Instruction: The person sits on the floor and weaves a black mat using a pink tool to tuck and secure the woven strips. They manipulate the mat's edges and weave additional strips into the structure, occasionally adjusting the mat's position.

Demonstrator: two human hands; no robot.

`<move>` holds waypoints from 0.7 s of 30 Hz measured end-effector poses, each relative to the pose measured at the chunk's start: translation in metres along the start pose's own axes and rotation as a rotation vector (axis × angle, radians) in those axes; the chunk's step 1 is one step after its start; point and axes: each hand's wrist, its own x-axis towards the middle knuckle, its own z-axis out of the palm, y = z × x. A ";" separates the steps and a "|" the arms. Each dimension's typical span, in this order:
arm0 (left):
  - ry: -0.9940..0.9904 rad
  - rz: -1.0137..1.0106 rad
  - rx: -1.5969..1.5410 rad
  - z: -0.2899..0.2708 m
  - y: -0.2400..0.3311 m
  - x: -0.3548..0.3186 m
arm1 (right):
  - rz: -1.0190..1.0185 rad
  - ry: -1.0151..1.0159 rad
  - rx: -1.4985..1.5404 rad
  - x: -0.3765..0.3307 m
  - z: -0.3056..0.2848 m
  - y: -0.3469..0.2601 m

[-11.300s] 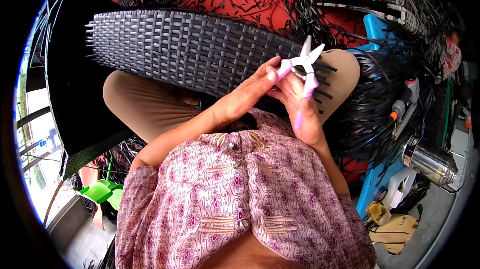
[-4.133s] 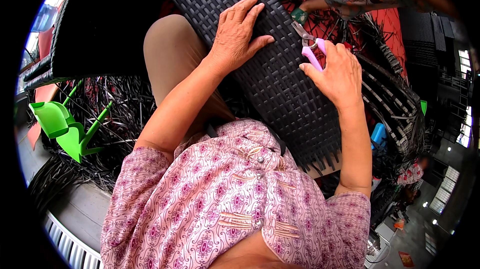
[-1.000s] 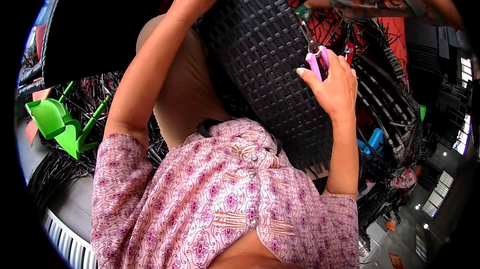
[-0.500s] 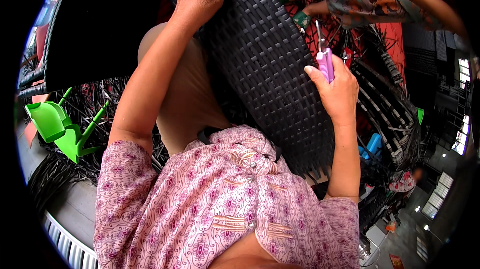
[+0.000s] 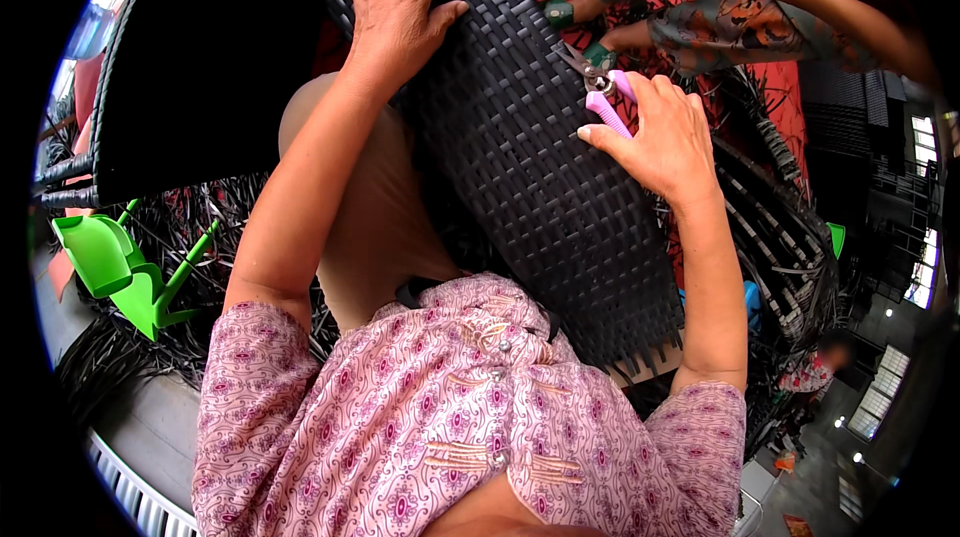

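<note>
The left hand has its fingers loosely bent, unclenched, thumb spread, laid on top of the dark woven panel, presumably to steady it by pressure rather than grip. The right hand has its fingers wrapped about the pink-handled snips, thumb along the nearer handle; the handles sit parted and the blades gape, a loose hold that seems to suit a sprung tool. The panel lies directly under the left fingers and slants back toward the body, its right edge near the right thumb. The snips jut forward and leftward from the right fingers, blades at that edge, though contact cannot be told. Just beyond the blades from those fingers is a co-worker's green shoe
</note>
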 end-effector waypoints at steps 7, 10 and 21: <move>-0.021 -0.028 -0.034 -0.003 0.004 0.001 | -0.105 0.033 -0.010 0.010 0.000 0.007; -0.023 -0.038 -0.029 -0.002 0.003 0.002 | -0.132 0.038 0.004 0.008 -0.001 0.008; -0.030 -0.058 -0.033 -0.005 0.006 0.002 | -0.239 0.049 -0.004 0.007 0.001 0.014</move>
